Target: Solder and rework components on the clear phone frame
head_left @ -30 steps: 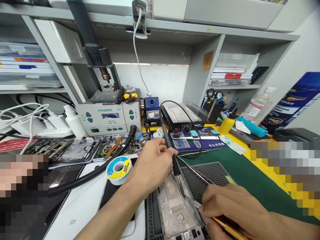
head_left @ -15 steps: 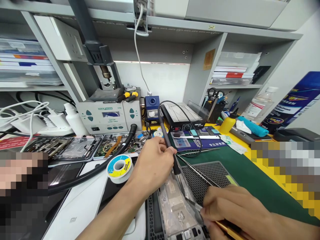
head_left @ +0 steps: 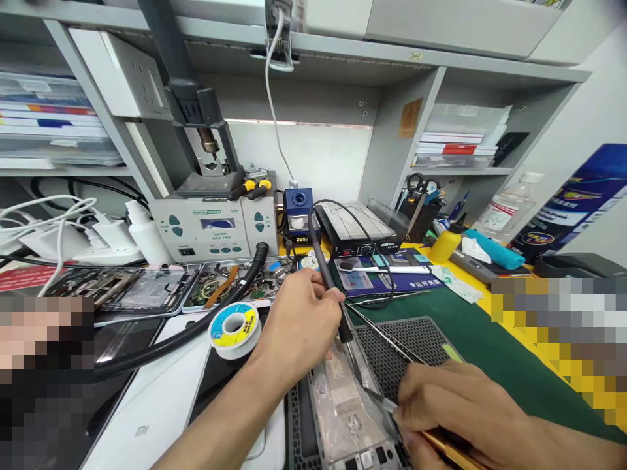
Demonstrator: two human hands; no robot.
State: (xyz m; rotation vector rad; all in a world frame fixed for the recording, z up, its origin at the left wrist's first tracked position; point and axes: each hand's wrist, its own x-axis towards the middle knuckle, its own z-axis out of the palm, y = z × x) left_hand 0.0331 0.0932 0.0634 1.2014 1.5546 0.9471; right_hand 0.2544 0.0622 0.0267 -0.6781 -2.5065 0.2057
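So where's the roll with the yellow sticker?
In the head view the solder roll lies left of centre, beside the black hose, just left of the left hand gripping the soldering iron.

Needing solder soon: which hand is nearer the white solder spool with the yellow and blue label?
Left. The left hand, gripping the black soldering iron, sits just right of the white solder spool, not touching. The right hand, holding a gold-handled tool, is farther right.

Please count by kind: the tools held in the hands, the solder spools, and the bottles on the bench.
Soldering iron, left hand: 1
Tweezers, right hand: 1
Solder spool: 1
Bottles, white, yellow, clear: 3
Total: 6
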